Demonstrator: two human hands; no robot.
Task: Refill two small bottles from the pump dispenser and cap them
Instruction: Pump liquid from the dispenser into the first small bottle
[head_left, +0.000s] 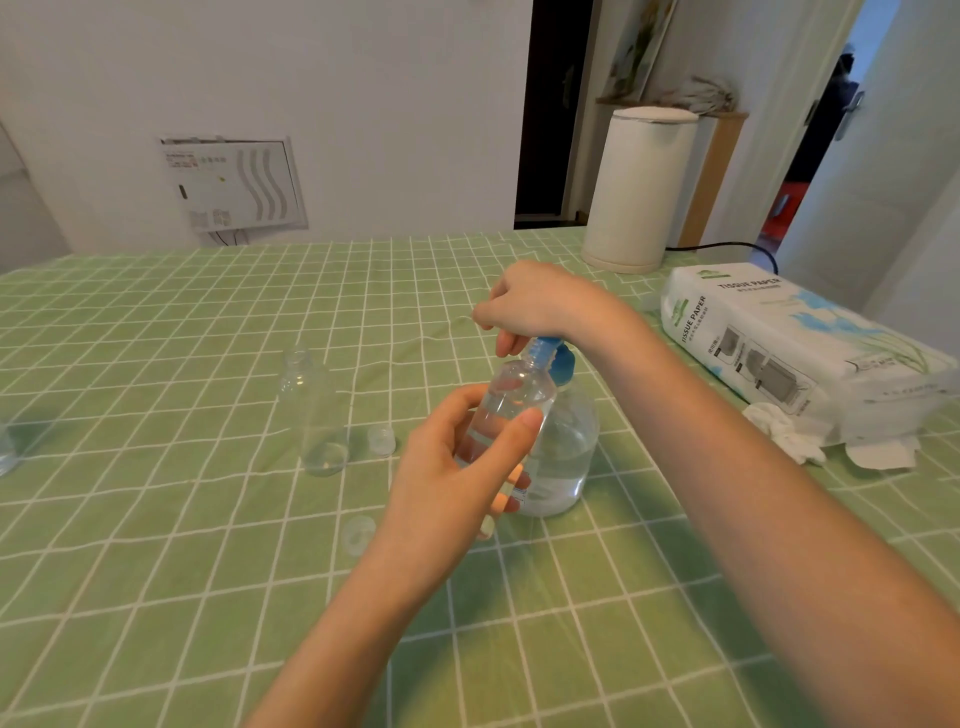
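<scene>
**Small bottle (514, 395) held up to the pump spout**

Head view: the small bottle is clear and tilted, lifted off the tabletop (156, 519), with its open neck right at the blue pump head (561, 361). The left hand (447, 478) grips it round the body, thumb on the near side and fingers wrapped behind. There is some clear liquid inside the bottle. The pump dispenser (566, 452), a rounded clear bottle partly filled with clear liquid, stands on the green checked cloth just behind the held bottle. The right hand (540, 306) lies over the top of the pump head, its fingers curled down around it.

To the left, the second small bottle (314, 415) stands upright and uncapped, apart from both hands. A clear cap (382, 440) lies just beside it, and another cap (358, 535) lies nearer the camera, close to the left wrist. On the right, a tissue pack (769, 332) lies on the tabletop with crumpled tissue (784, 431) at its near end. A white canister (639, 192) stands at the far edge.
</scene>
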